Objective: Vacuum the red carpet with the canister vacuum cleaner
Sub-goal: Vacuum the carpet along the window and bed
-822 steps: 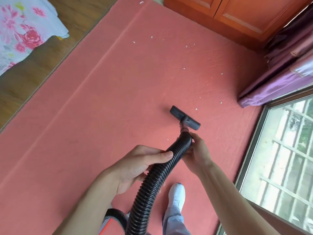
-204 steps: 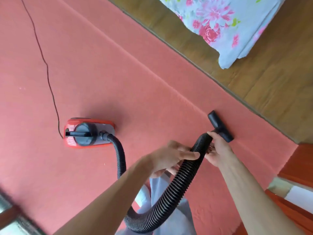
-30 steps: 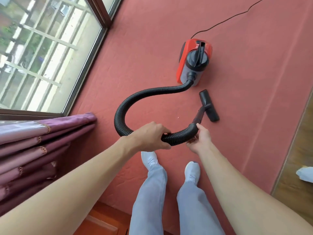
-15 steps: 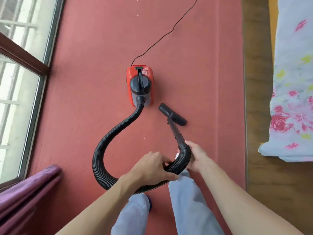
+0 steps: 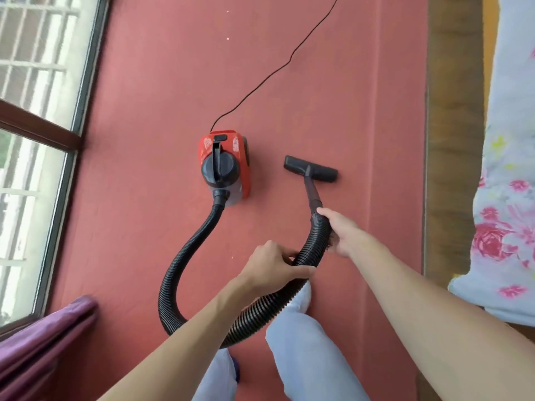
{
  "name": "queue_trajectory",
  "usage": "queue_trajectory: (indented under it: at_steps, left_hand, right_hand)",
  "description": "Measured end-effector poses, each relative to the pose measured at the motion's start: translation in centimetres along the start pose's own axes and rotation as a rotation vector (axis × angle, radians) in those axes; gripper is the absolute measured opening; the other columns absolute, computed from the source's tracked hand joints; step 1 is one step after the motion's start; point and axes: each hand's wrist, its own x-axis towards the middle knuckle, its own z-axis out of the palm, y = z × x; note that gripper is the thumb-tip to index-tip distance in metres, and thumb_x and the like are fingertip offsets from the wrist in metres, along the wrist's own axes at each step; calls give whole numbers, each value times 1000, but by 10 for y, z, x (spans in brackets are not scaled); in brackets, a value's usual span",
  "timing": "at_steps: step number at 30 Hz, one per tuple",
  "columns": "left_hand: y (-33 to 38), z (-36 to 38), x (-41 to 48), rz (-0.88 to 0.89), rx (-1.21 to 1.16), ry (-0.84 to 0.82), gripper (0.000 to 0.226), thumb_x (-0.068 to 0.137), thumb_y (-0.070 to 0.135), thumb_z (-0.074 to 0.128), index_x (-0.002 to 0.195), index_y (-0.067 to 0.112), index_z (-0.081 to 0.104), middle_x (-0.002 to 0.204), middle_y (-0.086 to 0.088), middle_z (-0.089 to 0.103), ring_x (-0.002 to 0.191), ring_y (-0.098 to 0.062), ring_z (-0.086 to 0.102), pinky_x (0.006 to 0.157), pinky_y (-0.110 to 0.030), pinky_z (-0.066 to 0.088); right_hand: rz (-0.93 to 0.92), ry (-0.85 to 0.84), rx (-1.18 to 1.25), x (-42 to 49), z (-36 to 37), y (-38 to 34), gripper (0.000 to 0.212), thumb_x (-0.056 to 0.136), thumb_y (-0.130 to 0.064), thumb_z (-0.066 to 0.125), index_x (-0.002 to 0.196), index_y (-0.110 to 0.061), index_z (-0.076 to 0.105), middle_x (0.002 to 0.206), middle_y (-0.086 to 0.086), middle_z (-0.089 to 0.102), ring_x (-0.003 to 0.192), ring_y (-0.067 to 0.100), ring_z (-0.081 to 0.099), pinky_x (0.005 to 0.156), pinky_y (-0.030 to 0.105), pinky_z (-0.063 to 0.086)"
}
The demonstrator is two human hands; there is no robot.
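red carpet (image 5: 362,82): is covering most of the floor in view, running from the window (image 5: 34,140) on the left to a strip of wooden floor (image 5: 454,140) beside the bed (image 5: 509,169).
hose (image 5: 179,264): black, ribbed; is looping from the canister's front toward the person and back up to the wand (image 5: 312,192).
canister vacuum (image 5: 241,157): is sitting on the carpet near centre, left of the nozzle and apart from it; its cord (image 5: 278,70) is trailing off to the top edge.
left hand (image 5: 272,267): is curling over the hose from above, partway along the loop.
right hand (image 5: 344,233): is wrapping round the hose end just below the wand.
nozzle (image 5: 311,172): is lying flat on the carpet.
specks (image 5: 232,257): a few pale bits are showing, one inside the hose loop, others far up the carpet.
step: probably sweeping the middle strip, mid-stroke.
next move: likely calling for steering the nozzle to the nearby speck without kinking the loop.
hidden: the cord's plug end is cut off; the forearm is covering part of the hose; the right fingertips are out of sight; suction running or not, cannot tell.
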Motion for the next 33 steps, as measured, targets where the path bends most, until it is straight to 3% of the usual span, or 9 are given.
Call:
queue_trajectory:
  at_steps: [4, 8, 11, 14, 21, 24, 27, 30, 33]
  left_hand:
    - [48, -6, 10, -1, -57, -44, 18, 81, 39, 77, 82, 21, 78, 56, 12, 60, 52, -1, 52, 54, -14, 43]
    - [84, -16, 29, -9, -40, -90, 27, 81, 35, 75, 68, 12, 70, 58, 9, 60, 53, -5, 53, 56, -17, 43]
    - [96, -27, 49, -16, -71, -96, 29, 83, 35, 75, 79, 6, 74, 64, 3, 62, 57, -6, 54, 58, -16, 43]
    - [106, -40, 74, -35, -156, -88, 24, 85, 32, 75, 89, 9, 78, 63, 8, 61, 56, -3, 54, 59, -14, 44]
    - [158, -93, 150, -92, -382, -139, 35, 84, 32, 76, 91, -3, 74, 72, -3, 62, 67, -16, 60, 67, -26, 51]
    - [195, -125, 175, -89, -477, -153, 34, 81, 32, 78, 86, -2, 74, 72, -5, 64, 67, -22, 62, 68, -33, 53]
    - [228, -156, 191, -63, -482, -167, 30, 84, 30, 77, 88, 0, 75, 73, -6, 67, 66, -21, 64, 63, -28, 52]
    - [257, -184, 200, -38, -525, -184, 22, 87, 25, 75, 90, 3, 76, 74, -10, 70, 64, -24, 67, 63, -31, 56]
    - [278, -203, 210, -17, -556, -163, 22, 87, 22, 75, 95, 2, 76, 77, -12, 72, 68, -25, 69, 65, -31, 58]
  right_hand:
    - [68, -112, 43, -5, -34, -32, 36, 83, -40, 69, 108, -14, 66, 91, 4, 65, 86, 21, 61, 97, 39, 47]
    - [101, -121, 93, -4, -46, -60, 36, 84, -38, 68, 109, -12, 65, 87, 4, 65, 78, 18, 61, 90, 37, 49]
    - [98, -131, 97, 7, -46, -86, 34, 86, -38, 66, 108, -13, 64, 85, 2, 64, 75, 17, 60, 78, 33, 49]
    - [94, -123, 73, 21, -40, -118, 29, 87, -39, 65, 102, -15, 63, 80, 1, 63, 71, 16, 60, 77, 32, 48]
    - [26, -31, -31, 47, -31, -231, 29, 86, -37, 68, 106, -15, 64, 82, 2, 64, 70, 16, 57, 65, 29, 46]
    - [-32, 2, -128, 45, -29, -295, 31, 85, -32, 70, 108, -12, 66, 86, 4, 65, 70, 18, 57, 64, 30, 45]
    - [-70, 15, -170, 41, -29, -347, 33, 84, -31, 72, 109, -10, 67, 91, 6, 66, 73, 19, 58, 70, 32, 48]
    - [-101, 2, -192, 30, -27, -392, 29, 83, -31, 72, 103, -11, 67, 90, 6, 66, 75, 19, 58, 81, 36, 48]
    - [-147, -10, -210, 22, -26, -434, 19, 85, -30, 71, 92, -13, 65, 83, 4, 64, 74, 17, 57, 77, 34, 47]
